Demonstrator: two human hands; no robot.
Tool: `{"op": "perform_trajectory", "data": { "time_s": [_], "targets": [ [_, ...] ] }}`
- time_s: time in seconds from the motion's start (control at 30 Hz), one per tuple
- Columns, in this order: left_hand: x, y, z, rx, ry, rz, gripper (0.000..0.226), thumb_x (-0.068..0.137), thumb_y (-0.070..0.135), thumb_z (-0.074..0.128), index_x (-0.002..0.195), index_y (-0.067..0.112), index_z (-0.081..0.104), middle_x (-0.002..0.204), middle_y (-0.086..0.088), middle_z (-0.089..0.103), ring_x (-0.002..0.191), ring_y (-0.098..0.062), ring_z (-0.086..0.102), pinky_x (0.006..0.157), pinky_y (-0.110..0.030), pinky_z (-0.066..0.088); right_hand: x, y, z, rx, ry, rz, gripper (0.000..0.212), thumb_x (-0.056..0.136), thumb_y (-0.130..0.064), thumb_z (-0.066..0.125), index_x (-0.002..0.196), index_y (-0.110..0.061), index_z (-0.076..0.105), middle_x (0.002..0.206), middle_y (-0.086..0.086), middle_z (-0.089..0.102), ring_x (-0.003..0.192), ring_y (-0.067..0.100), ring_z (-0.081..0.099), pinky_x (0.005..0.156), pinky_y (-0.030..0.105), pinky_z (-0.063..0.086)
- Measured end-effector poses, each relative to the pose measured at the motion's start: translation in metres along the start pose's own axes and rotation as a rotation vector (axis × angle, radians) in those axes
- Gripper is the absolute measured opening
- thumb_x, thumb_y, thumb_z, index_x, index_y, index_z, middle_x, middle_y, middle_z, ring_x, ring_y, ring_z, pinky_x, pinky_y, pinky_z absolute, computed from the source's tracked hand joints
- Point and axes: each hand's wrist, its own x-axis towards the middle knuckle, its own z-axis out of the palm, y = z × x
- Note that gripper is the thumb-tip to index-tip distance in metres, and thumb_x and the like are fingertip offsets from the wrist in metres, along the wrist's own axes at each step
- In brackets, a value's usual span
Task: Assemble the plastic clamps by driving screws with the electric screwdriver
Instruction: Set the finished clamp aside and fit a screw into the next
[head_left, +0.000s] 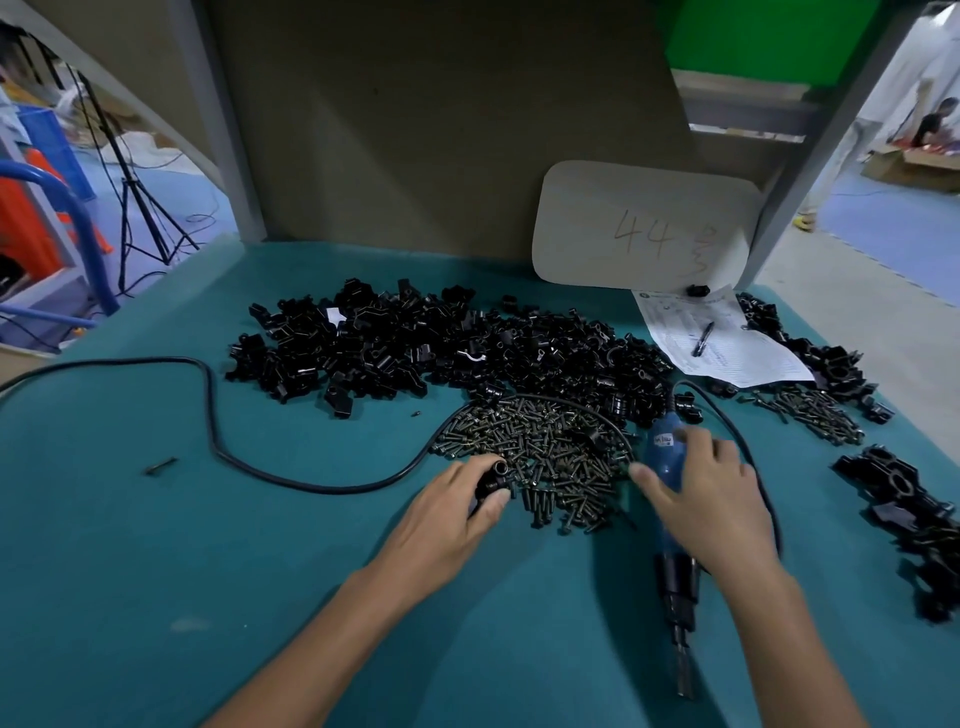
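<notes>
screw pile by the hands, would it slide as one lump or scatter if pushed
The screw pile is loose small screws, so it would probably spread, not slide whole. Round shanks may roll; the teal mat likely slows them.

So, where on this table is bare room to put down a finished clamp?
Bare table: near left, between the cable loop and the left hand, which holds a clamp part; between both forearms. Crowded: the screw pile ahead, the clamp heap behind it, the screwdriver in the right hand, assembled clamps at right.
</notes>
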Motion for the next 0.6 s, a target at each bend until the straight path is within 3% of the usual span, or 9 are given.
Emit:
{"op": "perform_trajectory", "data": {
  "time_s": [0.07,0.13,0.2,0.23,0.3,0.33,0.4,0.47,0.6],
  "targets": [
    [0.001,0.001,0.000,-0.002,0.000,0.001,0.049,0.096,0.069,0.025,0.136,0.043,0.036,0.118,0.018,0.049,0.104,0.005,0.048,0.081,-0.022,0.040,-0.002,0.014,0.001,-0.034,-0.137,0.106,0.086,0.089,-0.068,0.060,0.148,-0.021,0.019,0.131,0.014,0.058,0.113,0.039,0.059,0.078,0.044,0.044],
    [0.000,0.000,0.000,-0.003,0.000,0.004,0.048,0.096,0.069,0.025,0.135,0.044,0.036,0.117,0.020,0.049,0.105,0.009,0.046,0.079,-0.019,0.038,-0.001,0.023,0.006,0.052,-0.201,0.151,0.094,0.089,-0.064,0.064,0.155,-0.020,0.012,0.126,0.015,0.063,0.114,0.039,0.061,0.082,0.043,0.044],
    [0.000,0.000,0.000,-0.005,-0.002,0.010,0.045,0.097,0.068,0.027,0.135,0.045,0.035,0.119,0.020,0.049,0.106,0.006,0.047,0.082,-0.021,0.040,0.001,0.028,0.006,0.378,-0.209,0.193,0.092,0.091,-0.053,0.069,0.158,-0.015,0.019,0.123,0.013,0.066,0.115,0.037,0.063,0.094,0.045,0.049],
    [-0.001,0.000,0.000,0.000,-0.002,0.011,0.042,0.099,0.066,0.028,0.135,0.046,0.034,0.120,0.019,0.050,0.106,0.003,0.048,0.085,-0.024,0.042,0.002,0.029,0.006,0.616,-0.214,0.226,0.081,0.093,-0.045,0.070,0.155,-0.012,0.030,0.118,0.010,0.070,0.109,0.031,0.067,0.093,0.046,0.052],
    [0.000,0.000,-0.001,0.016,-0.003,0.014,0.038,0.101,0.063,0.030,0.135,0.047,0.033,0.121,0.017,0.050,0.106,0.000,0.049,0.089,-0.028,0.045,0.002,0.030,0.009,1.077,-0.220,0.306,0.047,0.097,-0.034,0.067,0.133,-0.007,0.057,0.100,0.002,0.077,0.086,0.016,0.073,0.076,0.033,0.059],
    [0.000,0.001,-0.001,0.023,-0.005,0.015,0.036,0.101,0.062,0.031,0.134,0.047,0.033,0.120,0.017,0.051,0.106,-0.002,0.049,0.089,-0.029,0.046,0.003,0.029,0.011,1.288,-0.215,0.333,0.036,0.097,-0.033,0.065,0.121,-0.006,0.064,0.093,0.001,0.077,0.077,0.013,0.073,0.068,0.028,0.060],
    [0.001,0.001,0.000,0.036,-0.003,0.018,0.034,0.101,0.062,0.030,0.133,0.049,0.032,0.121,0.017,0.051,0.107,-0.002,0.049,0.090,-0.028,0.045,0.004,0.024,0.014,1.619,-0.209,0.361,0.030,0.092,-0.032,0.065,0.111,-0.008,0.065,0.094,0.005,0.077,0.079,0.016,0.076,0.065,0.028,0.062],
    [0.001,0.000,0.000,0.035,0.005,0.009,0.036,0.100,0.063,0.030,0.133,0.049,0.032,0.121,0.018,0.050,0.106,-0.001,0.049,0.088,-0.027,0.044,0.008,0.017,0.018,1.783,-0.207,0.402,0.031,0.087,-0.032,0.066,0.109,-0.010,0.063,0.097,0.007,0.078,0.092,0.021,0.077,0.068,0.033,0.063],
    [0.003,-0.002,0.000,0.028,0.007,-0.012,0.045,0.098,0.068,0.027,0.136,0.047,0.034,0.118,0.019,0.049,0.104,0.003,0.048,0.082,-0.024,0.041,0.017,0.008,0.033,1.896,-0.169,0.508,0.053,0.082,-0.042,0.069,0.124,-0.010,0.060,0.111,0.010,0.075,0.107,0.022,0.073,0.071,0.034,0.063]
  ]
}}
